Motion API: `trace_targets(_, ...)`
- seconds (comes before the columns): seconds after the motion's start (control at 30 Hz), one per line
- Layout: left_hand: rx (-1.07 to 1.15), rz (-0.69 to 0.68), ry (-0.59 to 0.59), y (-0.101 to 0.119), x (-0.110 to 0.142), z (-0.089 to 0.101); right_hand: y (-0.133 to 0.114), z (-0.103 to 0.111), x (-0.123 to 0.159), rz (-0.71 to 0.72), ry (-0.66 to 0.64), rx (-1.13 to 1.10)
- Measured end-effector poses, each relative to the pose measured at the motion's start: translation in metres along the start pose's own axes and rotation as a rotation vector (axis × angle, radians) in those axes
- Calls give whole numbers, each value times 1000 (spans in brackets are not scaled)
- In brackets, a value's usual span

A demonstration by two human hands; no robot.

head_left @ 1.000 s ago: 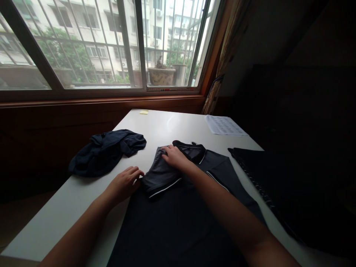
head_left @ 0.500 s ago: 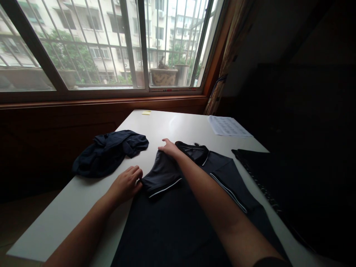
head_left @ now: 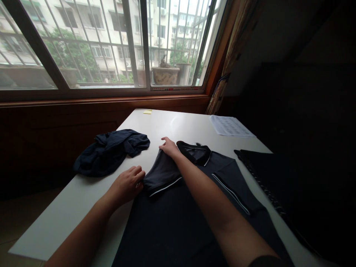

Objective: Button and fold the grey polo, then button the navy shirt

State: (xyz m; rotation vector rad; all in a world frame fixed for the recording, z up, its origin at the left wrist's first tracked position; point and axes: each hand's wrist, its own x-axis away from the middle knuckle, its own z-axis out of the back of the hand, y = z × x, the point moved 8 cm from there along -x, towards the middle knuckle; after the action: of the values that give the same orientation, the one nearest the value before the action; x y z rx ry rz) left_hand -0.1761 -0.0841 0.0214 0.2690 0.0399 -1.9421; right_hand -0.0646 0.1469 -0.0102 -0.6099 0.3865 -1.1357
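Note:
A dark polo shirt [head_left: 172,218] with white-striped sleeve hems lies spread on a white table [head_left: 69,222], its collar at the far end. Both sleeves are laid inward over the body. My left hand [head_left: 129,185] is closed on the shirt's left edge, near the armpit side of the folded sleeve; its fingertips are partly hidden. Farther off, my right hand [head_left: 169,147] reaches across the shirt and pinches the shoulder edge beside the collar. The right forearm covers part of the shirt's chest.
A crumpled navy garment [head_left: 111,154] lies at the table's left edge. Printed sheets [head_left: 231,126] are at the back right, a yellow sticky note [head_left: 147,111] at the far edge. Dark folded cloth [head_left: 272,178] lies along the right side. A barred window [head_left: 111,44] stands behind.
Both hands keep their places on the shirt's edge. The whole view has shifted very slightly; the shirt lies practically as before.

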Motion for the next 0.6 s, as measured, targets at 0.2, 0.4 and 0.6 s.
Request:
trace_targets(0.2, 41, -41, 57, 14, 1, 18, -12, 6, 11, 68, 78, 76)
trace_targets(0.4, 131, -221, 35, 37, 1, 15, -39, 17, 49, 289, 149, 176)
trace_targets(0.6, 140, -302, -31, 48, 5, -5, -40, -7, 102, 521, -18, 260)
